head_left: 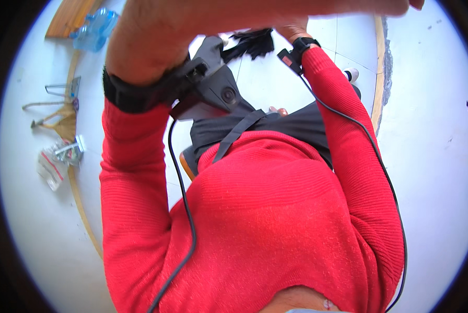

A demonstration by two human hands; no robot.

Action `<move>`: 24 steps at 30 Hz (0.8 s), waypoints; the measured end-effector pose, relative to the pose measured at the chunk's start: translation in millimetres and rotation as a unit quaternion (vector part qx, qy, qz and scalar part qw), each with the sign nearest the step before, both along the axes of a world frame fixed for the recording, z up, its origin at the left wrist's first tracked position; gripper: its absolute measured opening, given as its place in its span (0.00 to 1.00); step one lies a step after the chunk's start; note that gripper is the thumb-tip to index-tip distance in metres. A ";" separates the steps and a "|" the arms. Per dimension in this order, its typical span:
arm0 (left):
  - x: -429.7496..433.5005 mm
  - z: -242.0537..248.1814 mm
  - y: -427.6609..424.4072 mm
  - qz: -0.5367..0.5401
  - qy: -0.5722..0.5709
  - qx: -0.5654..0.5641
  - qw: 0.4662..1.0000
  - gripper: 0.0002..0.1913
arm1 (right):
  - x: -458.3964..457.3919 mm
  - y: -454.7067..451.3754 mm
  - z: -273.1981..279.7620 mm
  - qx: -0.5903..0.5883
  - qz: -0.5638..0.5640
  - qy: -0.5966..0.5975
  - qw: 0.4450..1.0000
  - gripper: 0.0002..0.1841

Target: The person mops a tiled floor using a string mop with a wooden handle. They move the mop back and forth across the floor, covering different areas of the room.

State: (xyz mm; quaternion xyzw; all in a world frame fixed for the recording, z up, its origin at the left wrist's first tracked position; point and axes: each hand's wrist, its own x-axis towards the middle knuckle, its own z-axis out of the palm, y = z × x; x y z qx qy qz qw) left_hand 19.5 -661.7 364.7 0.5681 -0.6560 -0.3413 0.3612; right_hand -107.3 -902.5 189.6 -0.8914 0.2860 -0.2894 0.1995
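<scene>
My left hand (234, 13) reaches across the top of the picture, close to the camera; its fingertips are blurred and partly cut off by the upper edge. A black strap on that wrist carries a dark device with a round lens (228, 94). Most of my right hand (294, 30) is hidden behind the left one. On the right wrist sit a black band (305, 44) and a small black module (288, 60) with a cable. A ragged black fabric-like thing (255, 44) shows between the hands; whether either hand holds it cannot be told.
On the floor at the left are a blue clear plastic water bottle (95, 30), a broom (63, 121), a metal-framed object (63, 88) and a plastic bag (53, 166). A black cable (187, 203) hangs by the left arm, another (388, 180) along the right arm. A white shoe (351, 74) shows beyond the right forearm.
</scene>
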 end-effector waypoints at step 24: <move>-21.3 143.5 131.6 -0.091 0.127 -0.239 0.958 0.14 | 13.8 157.5 17.2 0.024 0.312 -0.009 0.950 0.10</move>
